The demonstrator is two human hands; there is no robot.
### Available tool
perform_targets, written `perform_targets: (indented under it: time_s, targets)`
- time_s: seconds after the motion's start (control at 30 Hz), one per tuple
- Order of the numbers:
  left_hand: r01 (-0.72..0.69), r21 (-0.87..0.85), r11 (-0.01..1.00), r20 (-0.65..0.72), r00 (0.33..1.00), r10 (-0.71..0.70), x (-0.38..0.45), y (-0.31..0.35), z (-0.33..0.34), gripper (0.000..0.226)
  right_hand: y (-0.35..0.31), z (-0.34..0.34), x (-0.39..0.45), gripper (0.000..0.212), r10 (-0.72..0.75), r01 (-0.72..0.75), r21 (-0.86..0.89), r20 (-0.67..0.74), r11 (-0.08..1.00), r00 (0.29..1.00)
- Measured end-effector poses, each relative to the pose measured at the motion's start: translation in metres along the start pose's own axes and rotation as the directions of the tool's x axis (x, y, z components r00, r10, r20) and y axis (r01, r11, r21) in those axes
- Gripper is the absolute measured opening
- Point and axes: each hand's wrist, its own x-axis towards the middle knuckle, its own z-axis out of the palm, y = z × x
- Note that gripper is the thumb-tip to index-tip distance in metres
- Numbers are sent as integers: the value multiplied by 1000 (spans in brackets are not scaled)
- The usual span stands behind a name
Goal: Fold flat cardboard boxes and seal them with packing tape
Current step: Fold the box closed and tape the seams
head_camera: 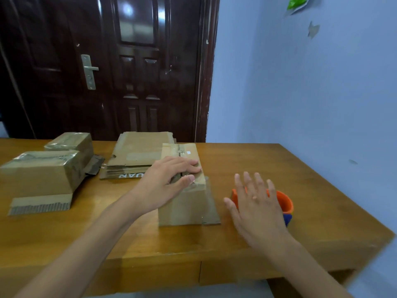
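Observation:
A small folded cardboard box [185, 203] stands in the middle of the wooden table [300, 190]. My left hand [169, 181] lies on its top, fingers pressing the flaps down near the seam. To the right of the box, my right hand [255, 203] hovers with fingers spread straight, above an orange tape dispenser [284, 201] that it partly hides. A stack of flat cardboard boxes [137, 155] lies behind the box.
Two taped boxes [43, 171] stand at the table's left, one behind the other [71, 143]. A dark wooden door [107, 67] is behind the table and a pale blue wall [311, 93] runs along its right side.

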Motion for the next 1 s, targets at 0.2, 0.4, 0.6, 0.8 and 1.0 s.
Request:
perform_targets:
  time_s: [0.2,0.4,0.6,0.8,1.0]
  targets:
    - [-27,-14,1000,-33,999,27,2,-3,3,49,-87,-14,-26,61,46,16,854,-46,521,998]
    - [0,-8,1000,-38,999,0,2,-1,4,43,-113,13,-25,61,206,-73,961,18,268,978]
    - [7,-28,1000,-8,1000,-7,1,4,0,41,-83,19,-22,74,127,-92,935,51,341,991]
    - [103,-545,832,-28,990,-141,-8,2,-29,34,-57,11,-3,44,-24,137,918,-138,373,990]
    - [71,-414,908,-122,984,-133,-52,-33,-23,28,-33,14,12,39,-134,251,851,-213,460,968]
